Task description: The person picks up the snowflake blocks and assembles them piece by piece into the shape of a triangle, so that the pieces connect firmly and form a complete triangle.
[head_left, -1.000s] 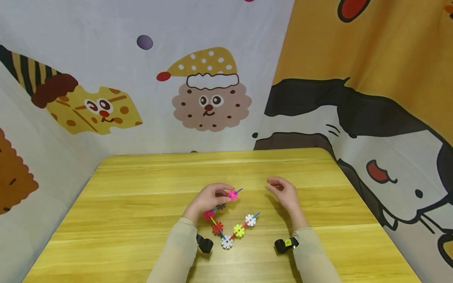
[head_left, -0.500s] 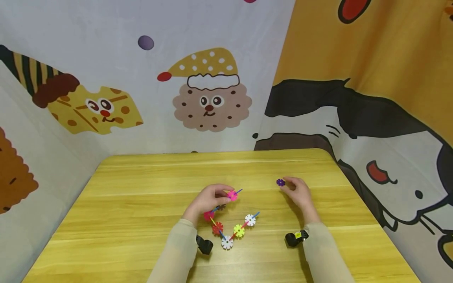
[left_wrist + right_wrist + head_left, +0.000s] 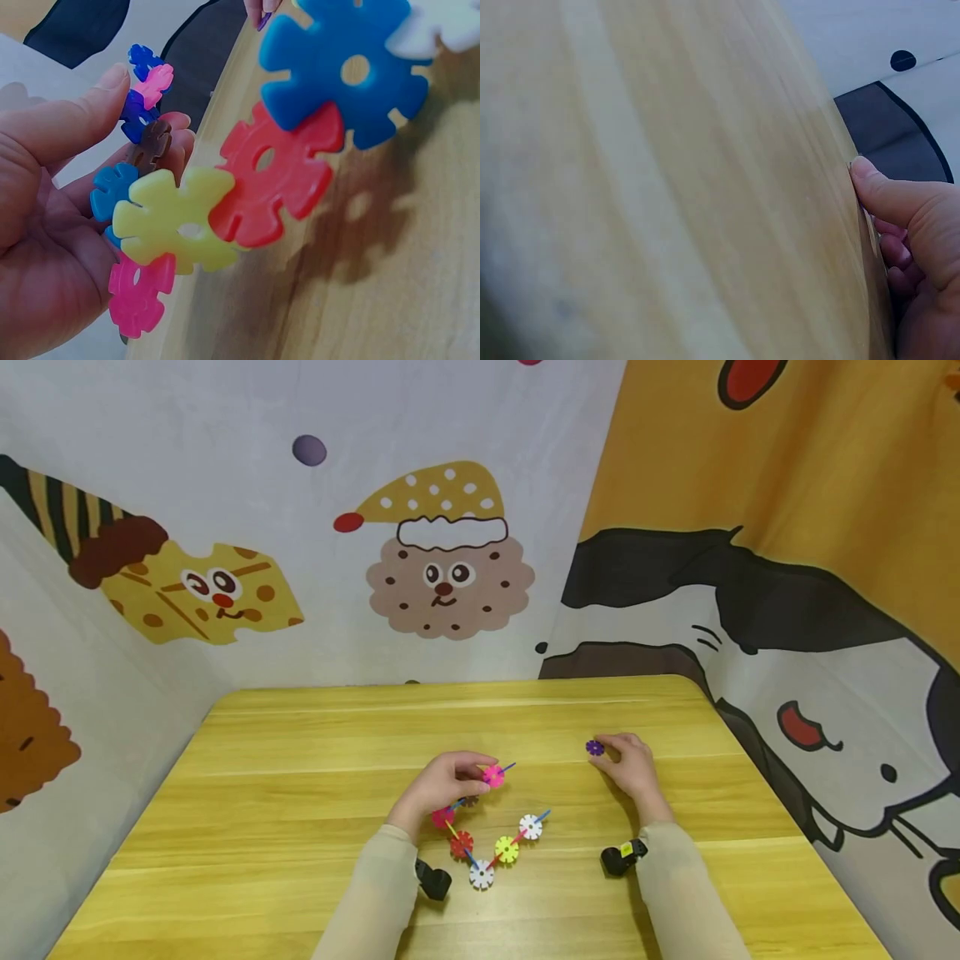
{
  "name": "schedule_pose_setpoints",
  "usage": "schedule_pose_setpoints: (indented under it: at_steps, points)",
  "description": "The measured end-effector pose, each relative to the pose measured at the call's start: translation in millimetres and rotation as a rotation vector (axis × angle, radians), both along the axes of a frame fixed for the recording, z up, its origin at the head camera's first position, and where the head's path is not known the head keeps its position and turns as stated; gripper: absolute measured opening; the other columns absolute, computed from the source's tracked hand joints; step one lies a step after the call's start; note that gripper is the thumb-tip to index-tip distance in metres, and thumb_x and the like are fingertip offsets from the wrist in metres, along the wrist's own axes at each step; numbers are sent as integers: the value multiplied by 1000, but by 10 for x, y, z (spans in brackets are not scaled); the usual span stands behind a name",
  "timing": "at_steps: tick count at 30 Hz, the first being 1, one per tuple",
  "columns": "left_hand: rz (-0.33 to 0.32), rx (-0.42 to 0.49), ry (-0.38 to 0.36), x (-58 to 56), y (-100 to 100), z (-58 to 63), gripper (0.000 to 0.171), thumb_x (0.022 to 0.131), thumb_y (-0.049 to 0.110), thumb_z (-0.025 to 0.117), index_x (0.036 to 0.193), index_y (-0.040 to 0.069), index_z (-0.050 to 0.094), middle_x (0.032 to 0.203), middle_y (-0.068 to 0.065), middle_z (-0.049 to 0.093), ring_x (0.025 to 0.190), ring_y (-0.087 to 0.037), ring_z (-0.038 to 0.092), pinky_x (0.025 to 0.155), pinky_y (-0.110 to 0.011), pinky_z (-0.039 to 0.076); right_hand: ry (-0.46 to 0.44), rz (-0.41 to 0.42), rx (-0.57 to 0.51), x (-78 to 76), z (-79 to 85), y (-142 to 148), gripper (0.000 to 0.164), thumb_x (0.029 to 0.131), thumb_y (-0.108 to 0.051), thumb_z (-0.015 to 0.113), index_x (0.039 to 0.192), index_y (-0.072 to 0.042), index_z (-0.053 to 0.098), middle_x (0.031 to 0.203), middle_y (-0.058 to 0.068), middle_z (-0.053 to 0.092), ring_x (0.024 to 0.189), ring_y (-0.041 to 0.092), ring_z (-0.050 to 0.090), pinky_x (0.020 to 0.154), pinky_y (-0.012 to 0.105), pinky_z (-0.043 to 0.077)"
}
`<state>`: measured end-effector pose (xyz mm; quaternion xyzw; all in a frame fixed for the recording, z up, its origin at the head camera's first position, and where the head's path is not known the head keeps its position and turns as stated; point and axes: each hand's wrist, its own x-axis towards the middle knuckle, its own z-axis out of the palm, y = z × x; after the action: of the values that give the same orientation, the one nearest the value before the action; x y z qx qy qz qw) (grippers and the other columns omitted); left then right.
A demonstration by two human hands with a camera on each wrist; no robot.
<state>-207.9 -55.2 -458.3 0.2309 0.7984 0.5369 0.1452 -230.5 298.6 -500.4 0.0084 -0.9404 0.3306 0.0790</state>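
My left hand (image 3: 442, 781) pinches a chain of interlocked plastic snowflake discs near its pink disc (image 3: 493, 777). In the left wrist view the thumb and fingers close around the dark blue disc (image 3: 137, 116) and brown disc (image 3: 151, 144) of that chain. A yellow disc (image 3: 176, 214), a red disc (image 3: 274, 172) and a larger-looking blue disc (image 3: 315, 64) follow outward. The chain bends in a U, its other arm running past a white disc (image 3: 482, 874). Farther right, my right hand (image 3: 632, 767) pinches a single purple disc (image 3: 595, 747) by its edge, apart from the chain.
Both hands work over a wood-grain table (image 3: 300, 860). Its far edge meets a cartoon-printed cloth backdrop (image 3: 300, 527). Each wrist carries a black camera, the left camera (image 3: 433, 881) close to the chain and the right camera (image 3: 622, 858) nearer the table's right side.
My right hand has shifted right, and a purple disc, not visible a second ago, now shows between its fingertips. My left hand and the chain have stayed almost still.
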Motion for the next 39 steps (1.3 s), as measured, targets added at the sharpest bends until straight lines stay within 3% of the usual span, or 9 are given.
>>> schedule_pose_setpoints:
  at_steps: [7, 14, 21, 25, 34, 39]
  points:
    - [6, 15, -8, -2, 2, -2, 35, 91, 9, 72, 126, 5, 67, 104, -7, 69, 93, -18, 63, 78, -31, 55, -1, -6, 2, 18, 10, -31, 35, 91, -22, 74, 116, 0, 66, 115, 22, 55, 104, 38, 49, 91, 53, 40]
    - [9, 18, -7, -9, 1, -22, 34, 91, 9, 72, 125, 7, 68, 104, -6, 69, 93, -17, 63, 78, -31, 55, 11, -4, -46, 68, 0, -91, 33, 88, -18, 77, 113, 1, 65, 115, 22, 58, 103, 38, 56, 92, 52, 46]
    - [2, 13, 7, -11, -1, -29, 34, 92, 10, 72, 125, 7, 68, 106, -8, 70, 95, -20, 64, 79, -32, 55, 34, 0, -40, 105, -15, -211, 30, 86, -15, 79, 112, -8, 64, 93, 11, 67, 85, 28, 62, 78, 44, 49]
    - [-1, 4, 12, -3, -3, -15, 34, 92, 11, 71, 126, 7, 68, 107, -8, 69, 96, -19, 63, 80, -32, 55, 8, 4, -45, 138, 0, -330, 32, 85, -18, 80, 113, -10, 67, 91, 8, 68, 86, 26, 63, 79, 46, 50]
    - [8, -2, 9, 5, 0, -16, 33, 92, 11, 71, 125, 8, 68, 105, -7, 69, 95, -18, 64, 80, -32, 55, -7, 96, -407, 235, 46, -704, 31, 83, -5, 79, 113, -2, 69, 88, 6, 70, 81, 17, 63, 73, 26, 52]
    - [10, 0, 10, 10, 8, -21, 33, 92, 11, 71, 125, 8, 68, 106, -8, 70, 95, -19, 64, 82, -32, 54, -33, 147, -533, 256, 77, -848, 33, 84, -5, 77, 116, -2, 69, 93, 8, 70, 84, 17, 62, 73, 25, 52]
